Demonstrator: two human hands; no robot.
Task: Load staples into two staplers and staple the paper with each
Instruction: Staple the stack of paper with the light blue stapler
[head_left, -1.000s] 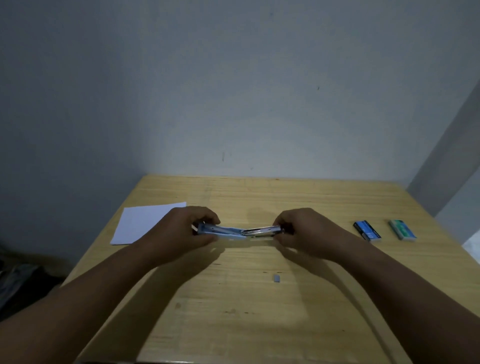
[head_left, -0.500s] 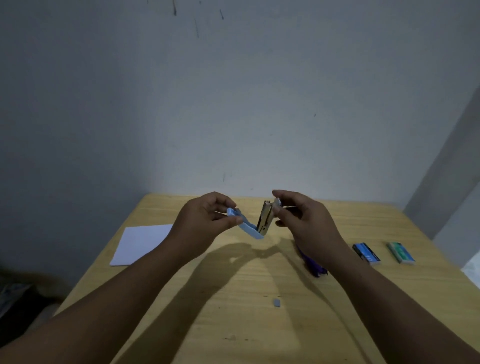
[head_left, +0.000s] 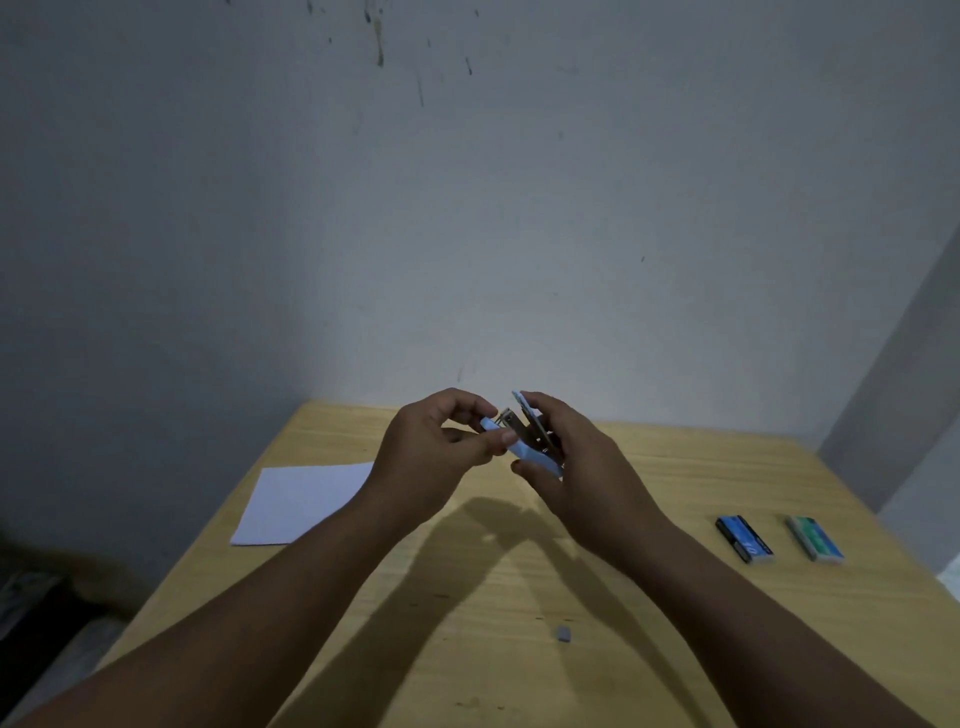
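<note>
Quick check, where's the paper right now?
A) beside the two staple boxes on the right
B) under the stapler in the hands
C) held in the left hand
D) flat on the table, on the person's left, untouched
D: the paper lies flat on the table at the left, partly behind the left forearm, while both hands hold the stapler above the table and the staple boxes sit far right.
</note>
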